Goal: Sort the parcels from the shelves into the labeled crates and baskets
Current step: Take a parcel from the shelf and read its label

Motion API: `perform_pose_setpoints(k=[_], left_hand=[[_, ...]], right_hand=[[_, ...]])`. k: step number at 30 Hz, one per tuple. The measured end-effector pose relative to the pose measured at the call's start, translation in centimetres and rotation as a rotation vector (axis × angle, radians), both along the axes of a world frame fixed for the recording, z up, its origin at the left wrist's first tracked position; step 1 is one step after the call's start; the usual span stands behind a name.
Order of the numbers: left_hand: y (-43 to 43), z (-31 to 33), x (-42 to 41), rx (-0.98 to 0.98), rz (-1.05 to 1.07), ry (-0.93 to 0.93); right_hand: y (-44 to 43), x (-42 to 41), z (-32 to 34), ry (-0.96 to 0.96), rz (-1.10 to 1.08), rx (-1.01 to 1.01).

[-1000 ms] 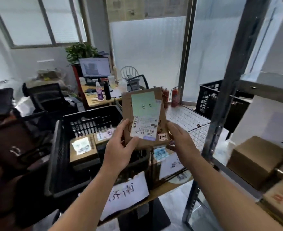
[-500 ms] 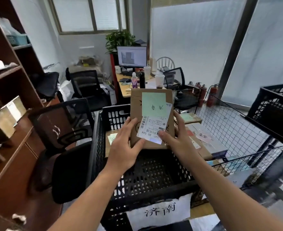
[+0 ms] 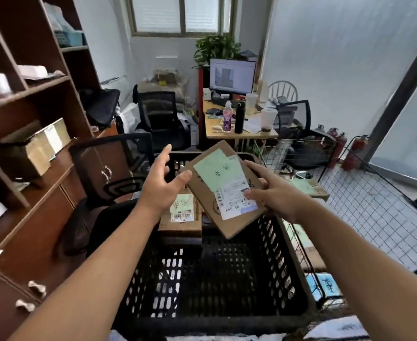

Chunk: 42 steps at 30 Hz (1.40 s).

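A parcel [image 3: 217,190] hangs tilted over the crate [image 3: 202,291] at centre frame, label up as if for checking, the right hand [image 3: 273,195] grasping its edge in curled fingers; the left hand [image 3: 163,185], fingers released and spread, hovers just beside it, likely clearing the drop onto a second parcel [image 3: 181,215].

Crate [image 3: 283,279] sits right in front of me, under both hands. Parcel [image 3: 227,190] is tilted over the crate's far half. My right hand [image 3: 273,193] pinches its right edge, thumb on top. My left hand [image 3: 163,183] is just left of it, thumb by the corner, contact unclear. Second parcel [image 3: 180,217] lies in the crate, far-left, below my left hand. Wire basket [image 3: 374,205] is against the crate's right side. Chair [image 3: 111,168] is left of the crate and the shelf unit [image 3: 30,94] is further left, boxes [image 3: 42,143] on it. Desk [image 3: 227,129] stands behind the crate, monitor [image 3: 232,76] on it and plant [image 3: 217,49] behind that.
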State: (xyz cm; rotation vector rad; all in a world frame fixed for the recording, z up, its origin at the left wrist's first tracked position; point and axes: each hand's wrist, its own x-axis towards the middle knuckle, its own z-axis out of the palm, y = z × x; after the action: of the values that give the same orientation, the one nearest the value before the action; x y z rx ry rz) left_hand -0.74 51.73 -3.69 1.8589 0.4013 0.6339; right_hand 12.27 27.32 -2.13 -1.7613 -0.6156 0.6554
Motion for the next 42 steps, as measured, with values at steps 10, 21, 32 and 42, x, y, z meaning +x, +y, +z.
perform_pose_setpoints(k=[10,21,32,42], left_hand=[[1.9,-5.5,0.6,-0.1,-0.101,0.439],[-0.3,-10.7,4.3,-0.636,-0.077,0.533],[-0.4,-11.9,5.0,-0.697,-0.134,0.644],[-1.3,-13.1,5.2,-0.492,-0.02,0.623]], right_hand=[[3.8,2.1,-1.5,-0.112,-0.106,-0.223],[5.9,0.5,-4.6,-0.258,-0.34,-0.422],[7.2,-0.4,-5.8,-0.445,-0.408,-0.509],[6.2,-0.8,-8.7,-0.351,-0.414,-0.423]])
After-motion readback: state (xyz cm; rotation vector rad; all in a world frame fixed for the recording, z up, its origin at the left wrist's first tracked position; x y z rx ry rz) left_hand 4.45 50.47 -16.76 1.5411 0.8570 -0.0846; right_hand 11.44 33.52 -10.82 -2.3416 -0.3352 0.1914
